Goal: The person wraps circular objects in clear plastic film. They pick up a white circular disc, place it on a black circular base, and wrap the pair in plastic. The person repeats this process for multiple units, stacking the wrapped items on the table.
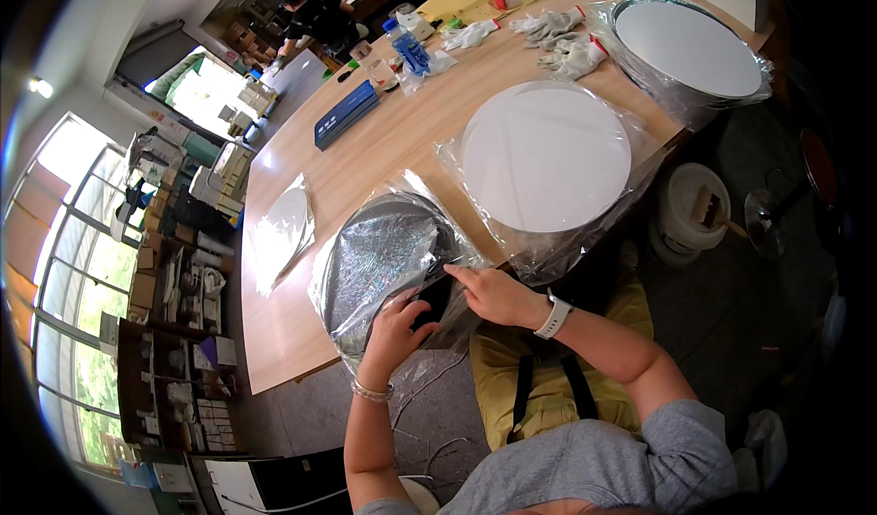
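Workshop bench: long light-wood table (384, 140) ran from frame centre to the top, windows and cluttered shelves at far left. Round dark-rimmed disc with a glittery grey face, in a clear plastic bag (384, 259), lay at the table's near edge, lower centre. Left hand (395, 332) was curled on the bag's lower edge, fingers gripping the plastic. Right hand (493, 294) was partly closed, fingertips pinching the bag film at the disc's right rim. Large white round panel in clear wrap (545, 157) sat just right of it. Second wrapped round panel (687, 47) was upper right, white work gloves (562, 44) beside it, dark blue flat box (346, 115) at upper centre-left.
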A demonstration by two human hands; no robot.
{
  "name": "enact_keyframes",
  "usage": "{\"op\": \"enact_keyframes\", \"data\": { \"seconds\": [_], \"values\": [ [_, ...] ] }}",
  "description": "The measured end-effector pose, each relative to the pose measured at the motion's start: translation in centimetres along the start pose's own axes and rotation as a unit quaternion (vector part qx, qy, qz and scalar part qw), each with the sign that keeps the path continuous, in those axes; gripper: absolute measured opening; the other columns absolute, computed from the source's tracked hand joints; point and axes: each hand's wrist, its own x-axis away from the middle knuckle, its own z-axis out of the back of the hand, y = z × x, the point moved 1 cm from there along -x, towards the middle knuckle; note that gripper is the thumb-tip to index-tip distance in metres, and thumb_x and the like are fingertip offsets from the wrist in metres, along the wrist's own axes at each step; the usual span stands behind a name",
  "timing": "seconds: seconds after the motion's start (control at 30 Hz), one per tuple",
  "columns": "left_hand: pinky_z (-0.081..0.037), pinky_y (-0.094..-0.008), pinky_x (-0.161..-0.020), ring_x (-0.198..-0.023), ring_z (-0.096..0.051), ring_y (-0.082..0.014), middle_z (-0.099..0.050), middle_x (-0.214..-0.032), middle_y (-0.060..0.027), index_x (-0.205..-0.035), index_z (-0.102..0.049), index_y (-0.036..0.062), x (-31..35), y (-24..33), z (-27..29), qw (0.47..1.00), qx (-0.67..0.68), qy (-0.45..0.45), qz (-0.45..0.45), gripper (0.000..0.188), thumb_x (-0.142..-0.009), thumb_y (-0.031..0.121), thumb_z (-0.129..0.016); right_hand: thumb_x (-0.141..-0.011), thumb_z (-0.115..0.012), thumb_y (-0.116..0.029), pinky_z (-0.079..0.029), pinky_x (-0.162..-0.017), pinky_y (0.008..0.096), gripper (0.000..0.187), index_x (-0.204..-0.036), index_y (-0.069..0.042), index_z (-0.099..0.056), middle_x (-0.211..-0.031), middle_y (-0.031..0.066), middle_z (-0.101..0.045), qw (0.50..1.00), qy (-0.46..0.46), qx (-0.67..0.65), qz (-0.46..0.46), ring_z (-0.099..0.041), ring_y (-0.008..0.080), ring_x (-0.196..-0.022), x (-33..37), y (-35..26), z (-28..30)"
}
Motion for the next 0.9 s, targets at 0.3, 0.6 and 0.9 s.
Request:
{"op": "enact_keyframes", "data": {
  "seconds": [0.3,0.6,0.9],
  "values": [
    [-0.046,-0.0427,-0.084,-0.098,-0.056,-0.0383,-0.059,-0.108,-0.0194,-0.109,-0.059,0.0062,0.0,0.1,-0.1,0.998,-0.038,0.026,-0.052,0.031,-0.078,0.008,-0.061,-0.080,-0.048,-0.002,-0.048,-0.065,0.0454,0.047,-0.126,0.007,-0.041,-0.078,0.0265,-0.060,1.000,0.001,-0.006,-0.009,-0.059,0.0405,-0.071,-0.1,-0.3,0.1],
    [-0.047,-0.0410,-0.082,-0.098,-0.057,-0.0367,-0.057,-0.111,-0.0186,-0.107,-0.059,0.0073,0.0,0.1,0.2,1.000,-0.023,-0.010,-0.006,0.041,-0.071,0.019,-0.074,-0.081,-0.049,-0.003,-0.047,-0.064,0.0457,0.048,-0.127,0.006,-0.041,-0.074,0.0248,-0.060,1.000,0.004,-0.003,-0.001,-0.059,0.0393,-0.068,0.0,-0.1,0.0],
    [-0.051,-0.0398,-0.069,-0.082,-0.063,-0.0316,-0.062,-0.101,-0.0174,-0.120,-0.053,0.0088,1.2,0.4,0.0,0.990,-0.077,0.104,-0.063,0.042,-0.079,0.006,-0.061,-0.091,-0.048,-0.011,-0.053,-0.067,0.0311,0.033,-0.118,0.007,-0.050,-0.089,0.0144,-0.064,0.955,-0.051,-0.235,-0.176,-0.065,0.0205,-0.074,-0.1,-3.2,0.6]
  ]
}}
